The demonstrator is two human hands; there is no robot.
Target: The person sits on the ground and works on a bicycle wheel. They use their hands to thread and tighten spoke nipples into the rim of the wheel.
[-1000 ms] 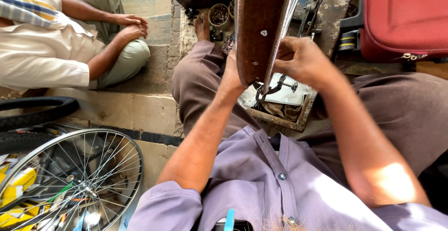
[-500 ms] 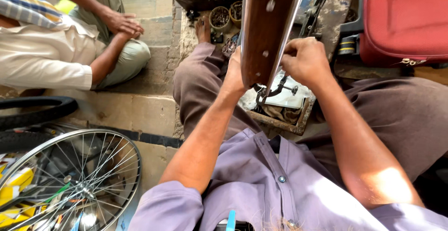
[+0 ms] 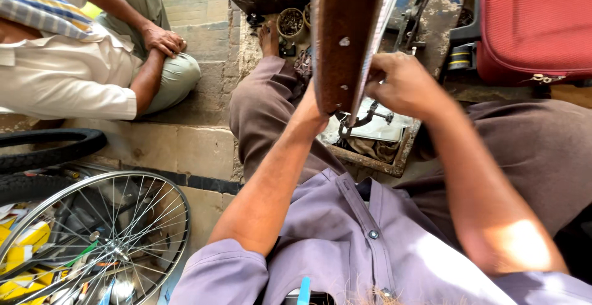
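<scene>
1. A brown board (image 3: 342, 40) was held upright over the lap, between both hands.
2. The right hand (image 3: 401, 86) was curled on its right edge; the left hand (image 3: 311, 111) was hidden behind it, fingers unclear.
3. A red suitcase (image 3: 536, 24) crowded the right; a wheel (image 3: 92, 243) lay near left.

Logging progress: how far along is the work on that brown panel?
Done: nothing visibly finished. In hand: brown panel stands upright between both knees, right hand gripping its edge, left hand behind it, mostly hidden. Left: cannot tell; metal clamp below, tin of small parts untouched.
</scene>
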